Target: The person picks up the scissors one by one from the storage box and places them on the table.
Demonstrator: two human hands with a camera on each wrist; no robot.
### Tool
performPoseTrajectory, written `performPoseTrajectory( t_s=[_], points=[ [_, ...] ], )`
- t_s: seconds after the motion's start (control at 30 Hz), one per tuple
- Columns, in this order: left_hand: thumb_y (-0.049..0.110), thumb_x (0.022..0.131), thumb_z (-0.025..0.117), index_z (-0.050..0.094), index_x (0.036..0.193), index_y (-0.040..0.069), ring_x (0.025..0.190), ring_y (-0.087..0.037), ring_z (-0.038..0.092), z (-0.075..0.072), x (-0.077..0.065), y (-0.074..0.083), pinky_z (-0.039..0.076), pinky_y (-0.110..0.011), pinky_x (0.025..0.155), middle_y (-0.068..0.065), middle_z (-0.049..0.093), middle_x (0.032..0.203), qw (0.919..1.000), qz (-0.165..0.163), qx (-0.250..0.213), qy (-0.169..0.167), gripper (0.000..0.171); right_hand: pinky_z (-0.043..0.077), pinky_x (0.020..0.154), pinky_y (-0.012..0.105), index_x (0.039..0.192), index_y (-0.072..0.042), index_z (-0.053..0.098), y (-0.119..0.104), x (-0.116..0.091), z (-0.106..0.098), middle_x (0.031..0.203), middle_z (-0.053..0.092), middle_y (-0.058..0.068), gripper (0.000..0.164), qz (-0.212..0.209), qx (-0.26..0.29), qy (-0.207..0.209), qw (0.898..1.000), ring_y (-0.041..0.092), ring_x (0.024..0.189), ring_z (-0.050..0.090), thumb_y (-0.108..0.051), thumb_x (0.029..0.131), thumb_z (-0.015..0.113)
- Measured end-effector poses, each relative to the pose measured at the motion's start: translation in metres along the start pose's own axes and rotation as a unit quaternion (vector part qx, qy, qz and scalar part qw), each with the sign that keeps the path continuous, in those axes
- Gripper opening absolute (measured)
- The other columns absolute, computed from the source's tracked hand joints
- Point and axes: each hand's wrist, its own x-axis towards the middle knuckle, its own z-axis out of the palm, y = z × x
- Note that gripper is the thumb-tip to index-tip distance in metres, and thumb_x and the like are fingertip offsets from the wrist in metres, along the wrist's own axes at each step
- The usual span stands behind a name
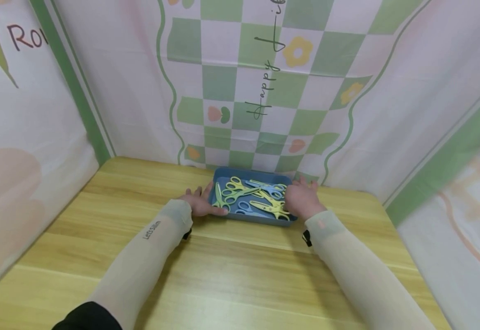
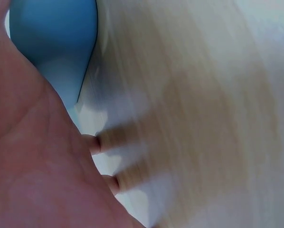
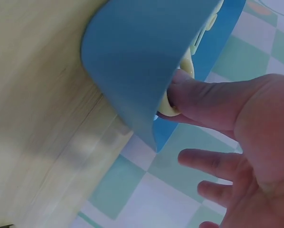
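A blue tray [image 1: 254, 220] of scissors stands at the back of the table. My left hand [image 1: 200, 203] lies spread at its left end, thumb over the front left corner and the other fingers along the outside. In the left wrist view, the palm [image 2: 33, 147] is beside the tray's wall [image 2: 61, 42]. At the right end, my right hand [image 1: 303, 200] reaches over the rim. Its thumb and forefinger pinch the handle loop of yellow scissors [image 3: 169, 105], while the other fingers stick out beyond the tray. Green scissors [image 1: 218, 198] lie nearest the left hand.
Inside the tray, blue scissors [image 1: 270, 188], yellow scissors [image 1: 270, 207] and others lie crossed over one another. A patterned cloth [image 1: 260, 82] hangs right behind the tray. The wooden table [image 1: 240, 270] extends toward me, with hanging cloth at both sides.
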Motion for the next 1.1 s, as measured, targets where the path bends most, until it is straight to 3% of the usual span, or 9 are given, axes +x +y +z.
performPoseTrajectory(
  t_s=[0.17, 0.3, 0.63, 0.83, 1.1],
  points=[
    [0.083, 0.074, 0.060, -0.012, 0.159, 0.033, 0.144, -0.048, -0.014, -0.001, -0.002, 0.002, 0.001, -0.068, 0.111, -0.018, -0.005, 0.164, 1.0000, -0.001, 0.001, -0.004, 0.122, 0.006, 0.107, 0.073, 0.079, -0.012, 0.074, 0.004, -0.001, 0.002, 0.145, 0.046, 0.027, 0.013, -0.025, -0.008, 0.030, 0.999, 0.050, 0.144, 0.015, -0.024, 0.083, 0.079],
    [0.080, 0.078, 0.060, -0.012, 0.159, 0.033, 0.144, -0.047, -0.014, -0.001, -0.003, 0.002, 0.002, -0.065, 0.112, -0.016, -0.007, 0.165, 1.0000, 0.004, -0.001, -0.001, 0.118, 0.005, 0.108, 0.072, 0.076, -0.013, 0.073, 0.009, 0.000, 0.004, 0.144, 0.047, 0.027, 0.017, -0.033, -0.003, 0.043, 0.999, 0.050, 0.143, 0.017, -0.027, 0.082, 0.081],
    [0.080, 0.080, 0.059, -0.013, 0.159, 0.033, 0.144, -0.050, -0.014, 0.001, -0.001, 0.000, 0.004, -0.068, 0.111, -0.018, -0.007, 0.164, 0.9999, 0.006, 0.010, 0.002, 0.117, 0.004, 0.105, 0.076, 0.070, -0.021, 0.072, 0.018, -0.002, 0.008, 0.147, 0.046, 0.023, 0.016, -0.050, 0.010, 0.069, 0.996, 0.052, 0.143, 0.016, -0.028, 0.084, 0.075],
    [0.080, 0.078, 0.059, -0.014, 0.158, 0.035, 0.144, -0.048, -0.015, 0.000, 0.002, -0.002, 0.002, -0.068, 0.111, -0.016, -0.008, 0.165, 1.0000, 0.001, 0.007, 0.000, 0.117, 0.004, 0.103, 0.077, 0.066, -0.020, 0.070, 0.021, -0.005, 0.009, 0.133, 0.061, 0.018, 0.022, -0.040, 0.035, 0.078, 0.996, 0.054, 0.141, 0.017, -0.027, 0.087, 0.073],
    [0.082, 0.077, 0.058, -0.014, 0.158, 0.035, 0.145, -0.046, -0.015, 0.000, 0.003, -0.003, 0.003, -0.068, 0.111, -0.015, -0.007, 0.165, 0.9999, -0.001, 0.012, -0.002, 0.118, 0.005, 0.103, 0.077, 0.071, -0.017, 0.074, 0.023, -0.010, 0.009, 0.134, 0.060, 0.018, 0.024, -0.011, 0.056, 0.082, 0.995, 0.052, 0.142, 0.016, -0.030, 0.091, 0.069]
  ],
)
